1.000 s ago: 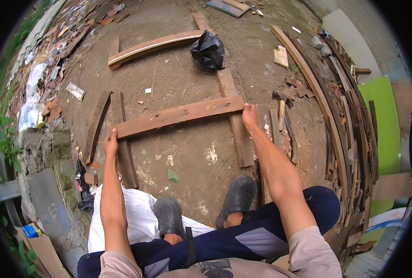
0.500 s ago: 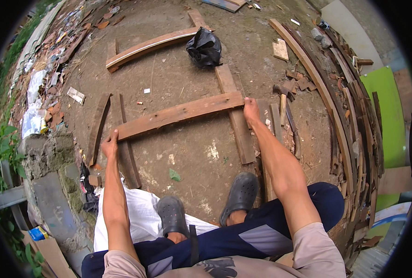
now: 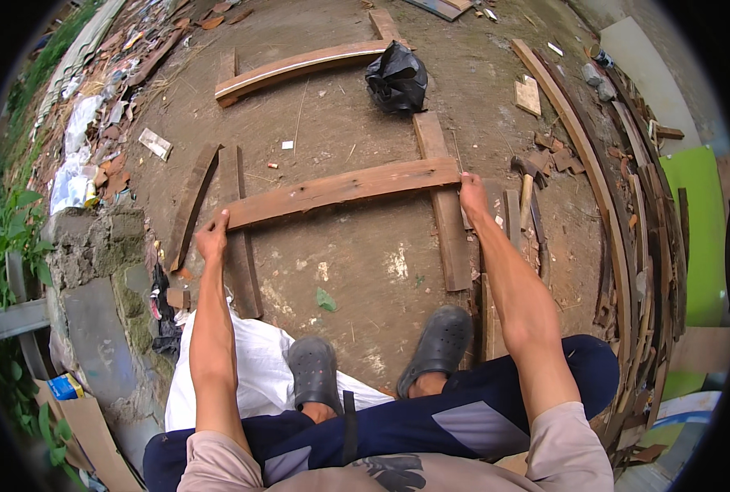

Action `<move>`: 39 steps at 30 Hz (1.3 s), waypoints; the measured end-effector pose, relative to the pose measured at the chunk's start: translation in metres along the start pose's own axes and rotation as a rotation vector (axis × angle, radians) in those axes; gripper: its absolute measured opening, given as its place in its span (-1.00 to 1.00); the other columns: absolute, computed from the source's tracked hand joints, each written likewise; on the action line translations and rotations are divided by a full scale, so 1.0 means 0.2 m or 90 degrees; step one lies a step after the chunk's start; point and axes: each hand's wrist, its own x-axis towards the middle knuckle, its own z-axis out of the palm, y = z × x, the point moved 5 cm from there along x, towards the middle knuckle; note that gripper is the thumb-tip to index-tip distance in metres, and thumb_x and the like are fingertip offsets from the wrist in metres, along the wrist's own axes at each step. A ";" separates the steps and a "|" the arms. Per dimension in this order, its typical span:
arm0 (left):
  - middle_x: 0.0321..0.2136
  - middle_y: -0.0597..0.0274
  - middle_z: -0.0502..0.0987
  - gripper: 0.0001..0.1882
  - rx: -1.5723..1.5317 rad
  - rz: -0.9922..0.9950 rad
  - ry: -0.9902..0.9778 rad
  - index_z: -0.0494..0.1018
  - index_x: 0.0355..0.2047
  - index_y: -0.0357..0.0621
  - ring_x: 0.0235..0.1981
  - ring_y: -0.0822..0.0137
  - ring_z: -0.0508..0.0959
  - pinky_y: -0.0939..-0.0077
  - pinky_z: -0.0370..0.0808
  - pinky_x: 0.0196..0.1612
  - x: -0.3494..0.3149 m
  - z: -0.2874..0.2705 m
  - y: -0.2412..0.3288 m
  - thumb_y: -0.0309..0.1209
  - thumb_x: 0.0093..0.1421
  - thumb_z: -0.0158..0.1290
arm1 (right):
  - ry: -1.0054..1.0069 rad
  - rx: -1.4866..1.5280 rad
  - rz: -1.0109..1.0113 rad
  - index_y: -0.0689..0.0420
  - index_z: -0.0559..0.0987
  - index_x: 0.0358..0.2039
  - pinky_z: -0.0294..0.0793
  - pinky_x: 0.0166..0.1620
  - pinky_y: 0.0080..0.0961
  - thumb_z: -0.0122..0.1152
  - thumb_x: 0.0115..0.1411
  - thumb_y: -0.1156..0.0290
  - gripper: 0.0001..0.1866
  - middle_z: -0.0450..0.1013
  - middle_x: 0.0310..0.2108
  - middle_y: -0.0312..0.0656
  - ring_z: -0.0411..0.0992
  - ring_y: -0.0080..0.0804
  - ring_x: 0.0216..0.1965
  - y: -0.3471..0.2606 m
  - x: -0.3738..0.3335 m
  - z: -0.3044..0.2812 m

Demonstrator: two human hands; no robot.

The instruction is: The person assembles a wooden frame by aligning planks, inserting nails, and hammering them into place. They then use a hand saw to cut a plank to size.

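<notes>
A reddish-brown wooden plank [image 3: 340, 190] lies crosswise in front of me, gripped at both ends. My left hand [image 3: 212, 237] is closed round its left end, thumb on top. At the right end, my right hand [image 3: 473, 198] pinches the plank's edge, its fingers partly hidden. Beneath the plank's right end runs a wooden board [image 3: 452, 250] pointing away from me. A darker board [image 3: 241, 275] passes under its left end. Another dark, slanting wood piece [image 3: 191, 209] rests on the ground left of that board.
A black plastic bag [image 3: 397, 79] sits beside a farther wooden frame [image 3: 307, 72]. To the right are a hammer [image 3: 526, 197] and a long stack of timber [image 3: 640, 238]. A broken block wall [image 3: 94, 287] stands at left, with a white sack [image 3: 250, 369] near my feet.
The whole scene has slid slightly right in the picture as the view shifted. Both hands keep their hold on the plank, which lies much the same across the boards.
</notes>
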 end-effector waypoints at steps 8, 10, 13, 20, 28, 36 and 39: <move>-0.03 -0.21 0.63 -0.14 0.055 -0.001 0.037 0.60 0.05 -0.31 0.06 -0.06 0.61 0.19 0.43 0.16 -0.02 0.06 0.00 0.31 0.11 0.19 | 0.009 -0.002 0.006 0.32 0.52 0.07 0.34 0.23 -0.09 -0.07 0.42 0.05 -0.45 0.49 0.09 0.28 0.42 0.19 0.19 0.02 -0.03 -0.04; 0.02 -0.23 0.60 -0.09 0.048 0.010 0.022 0.55 0.09 -0.37 0.10 -0.08 0.58 0.16 0.41 0.20 0.01 0.02 -0.04 0.32 0.13 0.17 | 0.006 0.004 0.011 0.31 0.52 0.07 0.34 0.23 -0.09 -0.07 0.42 0.05 -0.45 0.49 0.08 0.28 0.42 0.20 0.18 -0.01 -0.04 -0.01; 0.03 -0.24 0.59 -0.07 0.041 0.001 0.010 0.54 0.10 -0.40 0.11 -0.09 0.57 0.15 0.40 0.21 -0.02 0.04 -0.01 0.33 0.14 0.16 | 0.002 0.022 0.047 0.30 0.53 0.07 0.34 0.23 -0.09 -0.08 0.42 0.04 -0.45 0.50 0.08 0.27 0.43 0.20 0.17 0.04 -0.03 -0.01; 0.03 -0.23 0.59 -0.06 0.039 -0.005 0.016 0.54 0.10 -0.40 0.10 -0.05 0.57 0.16 0.41 0.19 -0.03 0.01 0.03 0.31 0.10 0.22 | -0.001 0.028 0.035 0.27 0.52 0.09 0.34 0.22 -0.06 -0.11 0.42 0.03 -0.45 0.50 0.07 0.26 0.43 0.22 0.16 0.06 -0.03 0.00; 0.06 -0.22 0.57 -0.12 0.031 -0.038 -0.007 0.48 0.14 -0.48 0.09 -0.01 0.57 0.21 0.43 0.18 0.03 0.02 0.03 0.17 0.16 0.26 | 0.022 0.040 0.042 0.29 0.51 0.05 0.35 0.21 -0.05 -0.09 0.41 0.03 -0.46 0.50 0.04 0.28 0.43 0.23 0.14 0.01 -0.09 0.00; 0.07 -0.20 0.57 -0.16 0.006 -0.035 -0.015 0.49 0.13 -0.44 0.08 0.03 0.57 0.22 0.43 0.16 0.09 0.04 -0.07 0.15 0.17 0.26 | 0.032 0.066 0.067 0.27 0.50 0.05 0.37 0.19 -0.04 -0.07 0.42 0.06 -0.50 0.52 0.03 0.25 0.45 0.22 0.12 -0.03 -0.15 0.00; 0.05 -0.19 0.58 -0.16 -0.016 -0.044 -0.007 0.49 0.14 -0.44 0.06 0.04 0.57 0.24 0.44 0.15 0.09 0.10 -0.07 0.15 0.18 0.26 | 0.061 0.093 0.070 0.25 0.53 0.02 0.39 0.17 -0.06 -0.04 0.41 0.06 -0.51 0.53 0.00 0.23 0.47 0.20 0.10 0.00 -0.14 -0.02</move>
